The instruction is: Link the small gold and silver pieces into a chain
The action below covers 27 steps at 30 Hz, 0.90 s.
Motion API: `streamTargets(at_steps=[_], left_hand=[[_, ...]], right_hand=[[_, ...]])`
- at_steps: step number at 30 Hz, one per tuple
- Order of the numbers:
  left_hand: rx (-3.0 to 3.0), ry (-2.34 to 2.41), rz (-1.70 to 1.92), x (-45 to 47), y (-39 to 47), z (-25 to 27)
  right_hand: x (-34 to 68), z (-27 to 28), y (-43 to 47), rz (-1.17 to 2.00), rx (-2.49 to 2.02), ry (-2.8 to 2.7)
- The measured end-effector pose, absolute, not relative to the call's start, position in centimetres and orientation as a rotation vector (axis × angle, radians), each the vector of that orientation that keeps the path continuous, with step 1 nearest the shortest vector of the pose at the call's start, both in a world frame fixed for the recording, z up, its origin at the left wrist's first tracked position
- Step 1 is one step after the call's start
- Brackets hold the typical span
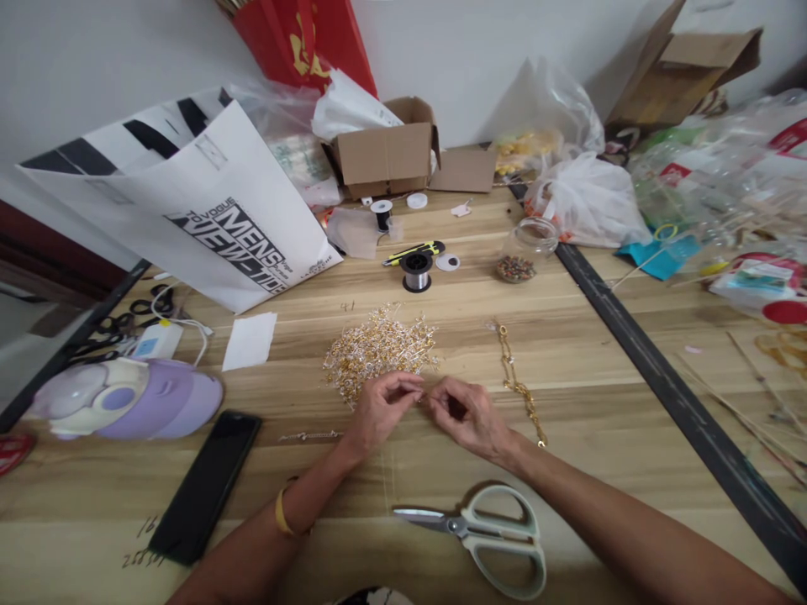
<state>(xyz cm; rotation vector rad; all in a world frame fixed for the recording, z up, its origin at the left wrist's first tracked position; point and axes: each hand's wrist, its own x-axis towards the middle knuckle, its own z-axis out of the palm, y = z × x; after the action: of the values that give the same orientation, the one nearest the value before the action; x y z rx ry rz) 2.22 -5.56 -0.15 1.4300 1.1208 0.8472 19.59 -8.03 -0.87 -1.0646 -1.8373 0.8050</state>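
My left hand (386, 405) and my right hand (465, 412) meet fingertip to fingertip over the wooden table. Both are closed in a pinch, and whatever lies between the fingertips is too small to make out. Just beyond them spreads a pile of small gold and silver beads or jewellery pieces (378, 344). To the right of my right hand lies a gold chain (522, 388). A thin silvery strand (308, 436) rests left of my left wrist. Scissors (485, 533) with pale handles lie nearer to me, between my forearms.
A spool of wire (417, 272), a yellow-black utility knife (413, 253) and a glass jar (523, 252) stand or lie beyond the pile. At left are a phone (207, 486), a purple bottle (139, 397) and a white bag (208, 210). A dark strip (630, 336) crosses the table at right.
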Motion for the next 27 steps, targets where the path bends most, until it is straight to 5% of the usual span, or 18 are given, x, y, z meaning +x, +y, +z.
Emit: streamTargets(at_steps=[27], left_hand=[[1.427,1.094,0.845,2.15,-5.48,-0.65]], right_hand=[[19.54,-0.98,-8.05,0.832,-1.051,-1.821]])
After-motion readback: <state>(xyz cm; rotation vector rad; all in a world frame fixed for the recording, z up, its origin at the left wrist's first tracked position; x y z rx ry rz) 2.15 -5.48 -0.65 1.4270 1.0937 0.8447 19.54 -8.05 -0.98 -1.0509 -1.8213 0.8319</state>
